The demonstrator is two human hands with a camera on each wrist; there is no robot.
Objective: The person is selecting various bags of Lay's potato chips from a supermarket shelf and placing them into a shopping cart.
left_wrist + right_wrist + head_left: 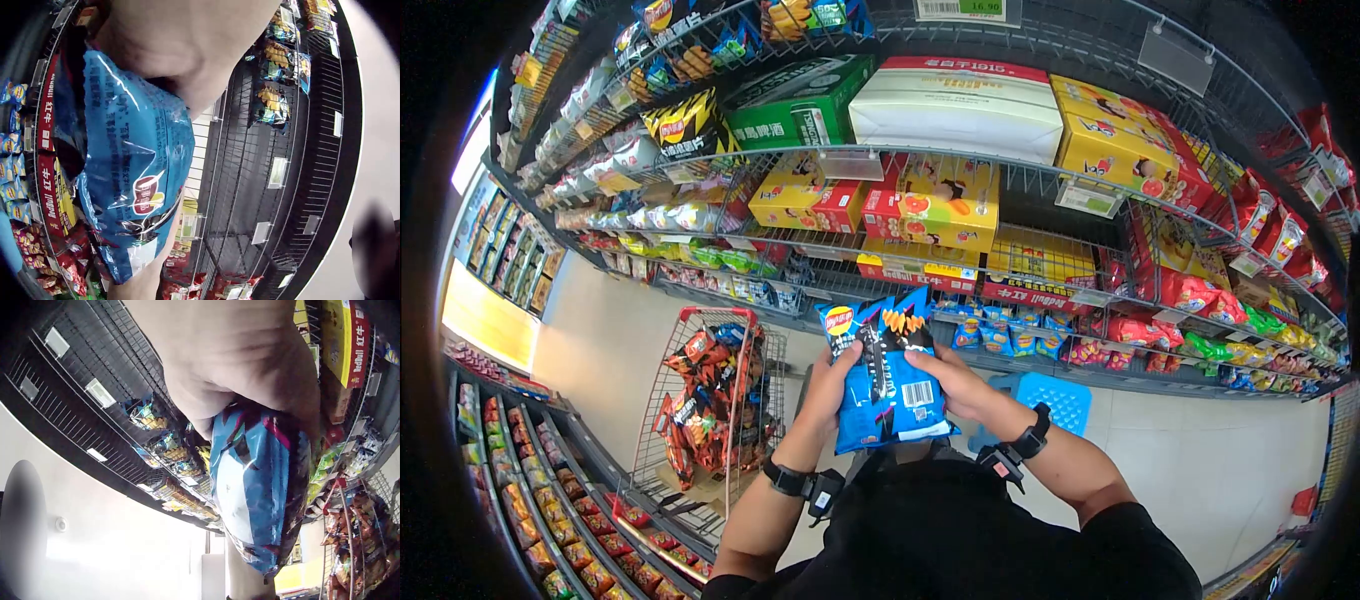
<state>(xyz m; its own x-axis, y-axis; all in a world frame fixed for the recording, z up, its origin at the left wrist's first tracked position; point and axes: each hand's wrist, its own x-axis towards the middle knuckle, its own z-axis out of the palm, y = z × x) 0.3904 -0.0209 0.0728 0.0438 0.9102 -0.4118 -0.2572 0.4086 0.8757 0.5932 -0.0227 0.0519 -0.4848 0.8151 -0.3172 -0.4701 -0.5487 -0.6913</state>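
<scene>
In the head view, blue-and-black potato chip bags (860,405) overlap in front of the person's chest, a barcode showing on the right part. My left hand (830,383) grips them along the left side, its thumb over the front. On the right side my right hand (955,380) holds them the same way, thumb near the printed chips. The left wrist view shows a blue chip bag (140,144) beneath the left hand (169,44), most fingers hidden. Likewise, a shiny blue bag (250,481) hangs below the right hand (237,362) in the right wrist view.
A wire shopping cart (750,318) filled with orange-red chip bags (697,410) stands at the left. Ahead run wire shelves with yellow drink cartons (945,200), a green box (800,105) and snack bags. A blue plastic stool (1055,400) is on the floor at right.
</scene>
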